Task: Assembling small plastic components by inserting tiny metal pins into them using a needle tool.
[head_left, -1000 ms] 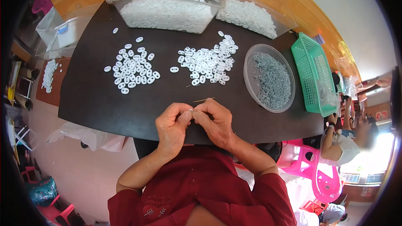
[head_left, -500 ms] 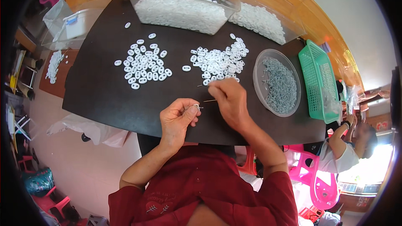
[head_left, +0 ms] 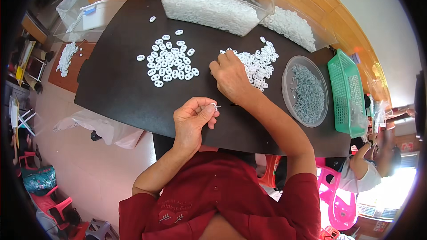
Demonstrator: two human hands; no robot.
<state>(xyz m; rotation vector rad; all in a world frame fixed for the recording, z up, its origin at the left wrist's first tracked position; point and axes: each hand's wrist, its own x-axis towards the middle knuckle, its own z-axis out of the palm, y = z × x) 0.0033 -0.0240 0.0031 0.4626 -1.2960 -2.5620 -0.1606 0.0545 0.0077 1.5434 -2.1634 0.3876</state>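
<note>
My left hand [head_left: 192,118] pinches a small white plastic piece [head_left: 215,106] between thumb and fingers, with a thin metal pin or screw jutting out to the right. Farther forward, my right hand [head_left: 231,75] is curled at the left edge of a pile of white two-holed oval pieces [head_left: 258,64]; its fingertips point down and whatever is under them is hidden. Partly covered by the right forearm, a thin brass-coloured rod [head_left: 234,105] lies on the dark table [head_left: 129,102]. To the left sits a second group of white oval pieces [head_left: 171,62].
A round clear tub [head_left: 287,102] of small grey metal screws stands right of the pile, beside a green basket [head_left: 349,93]. Clear bins [head_left: 213,11] full of white pieces line the back. Another person [head_left: 362,164] sits at the far right, near pink chairs [head_left: 342,204].
My right hand has moved forward from near the left hand to the pile's left edge, over where a lone oval piece lay. The left hand keeps its pinch. The whole view has shifted slightly.
</note>
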